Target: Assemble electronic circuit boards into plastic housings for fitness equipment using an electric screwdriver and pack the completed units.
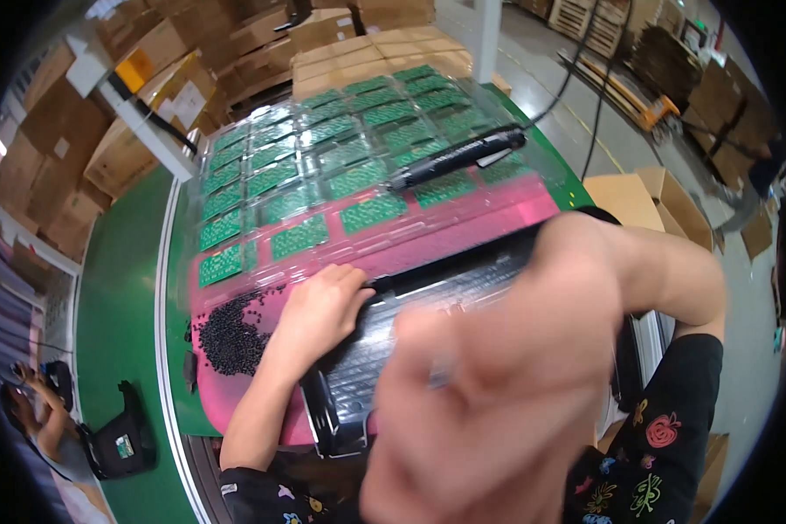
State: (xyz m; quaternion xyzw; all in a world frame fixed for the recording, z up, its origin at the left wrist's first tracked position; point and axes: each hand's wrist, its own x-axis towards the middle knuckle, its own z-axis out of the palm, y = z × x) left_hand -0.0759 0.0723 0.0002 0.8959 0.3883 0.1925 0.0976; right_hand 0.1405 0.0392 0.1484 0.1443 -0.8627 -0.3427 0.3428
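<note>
A black plastic housing (349, 380) with a ribbed inside lies in front of me on a pink mat (223, 406). At its far left corner, my left hand (323, 310) curls its fingers over the rim. My right hand (498, 375) is raised close to the camera above the housing and smeared by motion. A small greyish spot shows near its fingers, too blurred to name. Left of the housing, beside my left wrist, is a pile of small black screws (231, 336). Beyond the housing, a black electric screwdriver (458, 157) slants over the trays, its cable running up and right.
Clear plastic trays (258, 284) holding several green circuit boards (371, 210) cover the far part of the green bench (113, 288). Cardboard boxes (358, 61) are stacked behind. An open carton (664, 201) stands at the right. Far left, another person (48, 428) sits near a black casing (122, 441).
</note>
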